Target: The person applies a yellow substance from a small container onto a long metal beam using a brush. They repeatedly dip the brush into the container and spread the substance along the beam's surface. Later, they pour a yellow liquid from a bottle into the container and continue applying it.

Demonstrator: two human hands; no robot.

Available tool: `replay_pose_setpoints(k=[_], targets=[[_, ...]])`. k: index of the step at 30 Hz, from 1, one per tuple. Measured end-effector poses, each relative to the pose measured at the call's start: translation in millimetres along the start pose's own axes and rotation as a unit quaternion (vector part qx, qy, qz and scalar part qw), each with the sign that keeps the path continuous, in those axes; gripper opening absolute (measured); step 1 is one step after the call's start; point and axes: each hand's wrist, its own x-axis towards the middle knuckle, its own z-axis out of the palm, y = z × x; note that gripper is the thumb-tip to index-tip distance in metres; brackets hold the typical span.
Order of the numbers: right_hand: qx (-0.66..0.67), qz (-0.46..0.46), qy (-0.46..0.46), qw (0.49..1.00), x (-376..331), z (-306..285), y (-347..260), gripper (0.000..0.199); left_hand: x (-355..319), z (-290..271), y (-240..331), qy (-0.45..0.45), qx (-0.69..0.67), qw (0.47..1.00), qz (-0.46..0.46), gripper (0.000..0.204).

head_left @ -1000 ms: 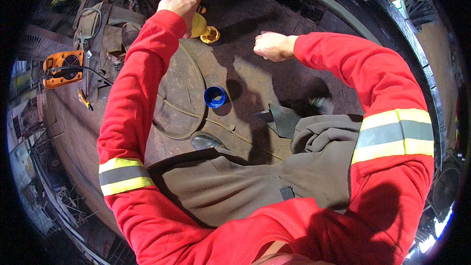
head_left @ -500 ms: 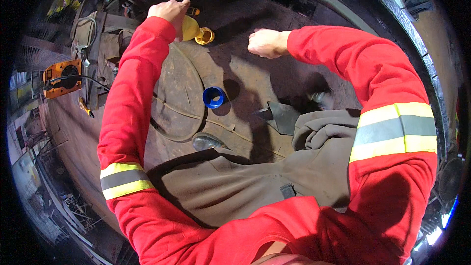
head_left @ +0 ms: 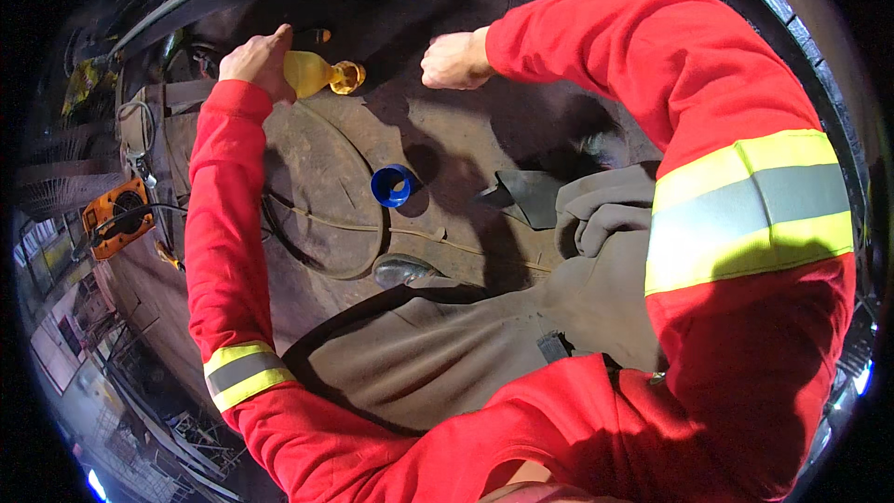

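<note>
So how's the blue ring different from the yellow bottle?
The blue ring is short and round; the yellow bottle is longer, narrowing to a neck before its flared end. In this view, the left hand overlaps the yellow bottle, but not the blue ring. Both are brightly coloured.

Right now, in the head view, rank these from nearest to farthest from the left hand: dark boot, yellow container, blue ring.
1. Yellow container: at the left hand, on its right.
2. Blue ring: farther right, lower in the picture.
3. Dark boot: lowest, below the ring.
</note>
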Motion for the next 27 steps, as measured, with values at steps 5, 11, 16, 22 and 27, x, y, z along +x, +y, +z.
replay_pose_setpoints(k=[5,11,16,22,27], targets=[[-0.002,0.011,-0.042,0.999,-2,-3,1,0.012,2,0,4,-0.017,-0.024,0.999,-0.019,0.071],[-0.013,0.009,-0.064,0.998,-1,-5,0,0.016,4,4,-1,-0.019,-0.025,0.999,-0.019,0.07],[-0.021,0.008,-0.065,0.998,-1,-6,0,0.019,2,4,0,-0.016,-0.025,0.999,-0.02,0.07],[-0.015,0.011,-0.062,0.998,-1,-6,0,0.019,1,7,-2,-0.006,-0.025,1.0,-0.01,0.072],[-0.024,0.014,-0.068,0.997,-2,-8,0,0.019,2,8,-3,-0.007,-0.025,1.0,-0.012,0.071]])
